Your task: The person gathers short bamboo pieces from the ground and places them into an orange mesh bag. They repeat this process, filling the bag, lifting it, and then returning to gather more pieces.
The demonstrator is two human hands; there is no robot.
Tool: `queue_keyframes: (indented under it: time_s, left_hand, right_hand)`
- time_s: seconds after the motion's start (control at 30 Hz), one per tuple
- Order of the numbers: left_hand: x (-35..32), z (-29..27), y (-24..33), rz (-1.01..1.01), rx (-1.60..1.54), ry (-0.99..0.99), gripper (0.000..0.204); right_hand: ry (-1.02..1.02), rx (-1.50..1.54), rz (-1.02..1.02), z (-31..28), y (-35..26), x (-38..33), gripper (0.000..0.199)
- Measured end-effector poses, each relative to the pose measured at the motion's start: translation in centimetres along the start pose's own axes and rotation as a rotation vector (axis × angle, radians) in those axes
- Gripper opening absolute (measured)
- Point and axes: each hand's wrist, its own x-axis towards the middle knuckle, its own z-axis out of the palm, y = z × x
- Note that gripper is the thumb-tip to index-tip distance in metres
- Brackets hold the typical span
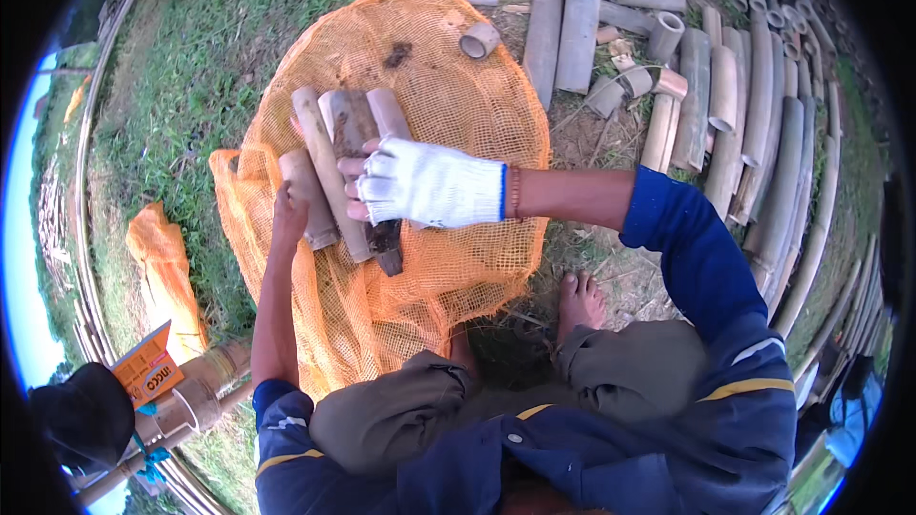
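Note:
A small bundle of split bamboo pieces lies on a spread orange mesh sack (458,100). My bare left hand (291,214) is closed on the edge of a short, wide bamboo piece (310,193) at the bundle's left side. My right hand (425,181), in a white glove with bare fingertips, reaches across from the right. Its fingers curl over a dark brown bamboo piece (353,124) and touch the long pale bamboo piece (324,148) beside it. Another pale bamboo piece (386,114) sticks out beyond the glove. My right palm and the undersides of the pieces are hidden.
A short bamboo ring (480,40) rests on the sack's far right part. Cut bamboo lengths (577,19) and long poles (763,105) lie to the right. Another orange mesh sack (165,267) is on the grass at left, near a dark cap (81,415). My bare foot (580,303) stands close by.

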Motion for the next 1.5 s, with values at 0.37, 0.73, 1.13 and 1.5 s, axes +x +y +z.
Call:
queue_keyframes:
  time_s: [0.37,0.73,1.13,1.5]
  left_hand:
    - [-0.4,2.9,12.3,-0.094,0.180,0.031,0.061]
    - [-1.0,14.9,42.8,0.816,-0.196,-0.243,0.050]
    - [7.6,28.0,53.5,0.246,0.017,-0.461,0.108]
    - [-1.5,8.9,45.6,0.377,-0.839,-0.252,0.068]
  right_hand:
    - [0.250,-0.598,1.034,-6.7,8.9,-15.6,0.060]
    - [0.053,-0.079,1.980,-7.2,17.2,-27.4,0.109]
    - [0.813,0.704,1.754,-13.2,7.8,-31.9,0.052]
    - [0.691,0.728,1.540,-10.6,-0.3,-13.7,0.075]
